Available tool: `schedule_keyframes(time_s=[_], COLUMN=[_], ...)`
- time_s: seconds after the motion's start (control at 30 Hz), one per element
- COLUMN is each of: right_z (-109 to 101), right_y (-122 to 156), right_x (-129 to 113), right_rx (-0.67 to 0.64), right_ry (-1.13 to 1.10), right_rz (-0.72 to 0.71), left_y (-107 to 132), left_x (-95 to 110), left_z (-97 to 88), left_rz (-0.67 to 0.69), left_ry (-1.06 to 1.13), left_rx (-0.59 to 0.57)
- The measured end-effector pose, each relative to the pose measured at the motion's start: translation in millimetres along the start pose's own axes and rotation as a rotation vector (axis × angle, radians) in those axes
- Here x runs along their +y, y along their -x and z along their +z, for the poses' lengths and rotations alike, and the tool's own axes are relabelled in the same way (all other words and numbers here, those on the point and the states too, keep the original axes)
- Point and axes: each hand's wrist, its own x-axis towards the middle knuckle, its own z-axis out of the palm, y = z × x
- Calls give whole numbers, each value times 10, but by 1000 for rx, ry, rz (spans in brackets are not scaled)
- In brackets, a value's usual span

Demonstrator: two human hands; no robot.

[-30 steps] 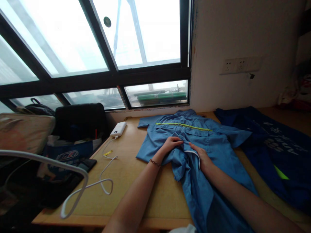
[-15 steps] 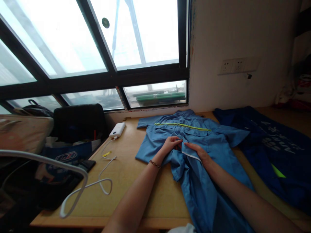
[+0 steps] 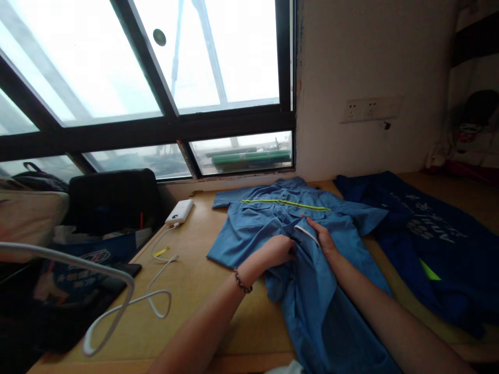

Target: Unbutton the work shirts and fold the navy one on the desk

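A light blue work shirt (image 3: 249, 228) with a yellow stripe across its chest lies spread on the table. Over its lower part, blue trousers (image 3: 312, 306), or a garment much like them, hang toward me over the table's front edge, showing a white-trimmed edge. My right hand (image 3: 325, 239) grips the cloth beside that trim, thumb on top. Lower and to the left, my left hand (image 3: 278, 252) is closed at the fold of the same garment. Its fingertips are partly hidden in the cloth.
A dark blue garment (image 3: 440, 265) with white lettering lies at the right of the table (image 3: 202, 311). At left are a white power bank (image 3: 180, 212) and its looping cable (image 3: 150, 296). A black chair (image 3: 115, 202) and bags stand beyond the left edge, below the window.
My left hand has moved down and toward me, away from the right hand, into the garment's fold. The right hand still holds the white-trimmed edge. The view has turned slightly right.
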Motion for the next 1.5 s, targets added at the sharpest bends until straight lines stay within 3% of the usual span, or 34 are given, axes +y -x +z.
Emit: schedule_keyframes(time_s=[0.2, 0.47, 0.53, 0.63, 0.7, 0.77, 0.83, 0.9, 1.0, 1.1, 1.3, 1.5], right_z=[27, 162, 193, 244, 285, 325, 353, 363, 354, 341, 331, 335], right_y=[31, 214, 274, 371, 432, 478, 501, 500, 483, 479, 497, 487], right_x=[-25, -31, -13, 45, 91, 122, 130, 112, 61, 8, -31, 29], right_rx=[8, -141, -218, -444, -596, -660, -621, -496, -342, -308, -248, -203], right_ry=[-19, -14, 10, 118, 203, 257, 292, 324, 336, 335, 439, 488], right_rz=[7, 137, 184, 292, 332, 296, 196, 70, -61, -135, -262, -312], left_y=[362, 595, 616, 627, 616, 594, 565, 533, 487, 451, 442, 447], left_x=[232, 19, -1, 11, 29, 52, 86, 134, 215, 273, 288, 318], left_z=[-73, -281, -297, -294, -285, -277, -272, -270, -258, -221, -173, -141], left_rz=[40, -81, -105, -128, -172, -221, -243, -245, -231, -221, -252, -259], left_ry=[-18, 158, 131, 170, 338, 590, 824, 984, 1096, 1129, 1219, 1049], left_rx=[-99, -202, -207, -218, -266, -307, -244, -87, 166, 333, 547, 610])
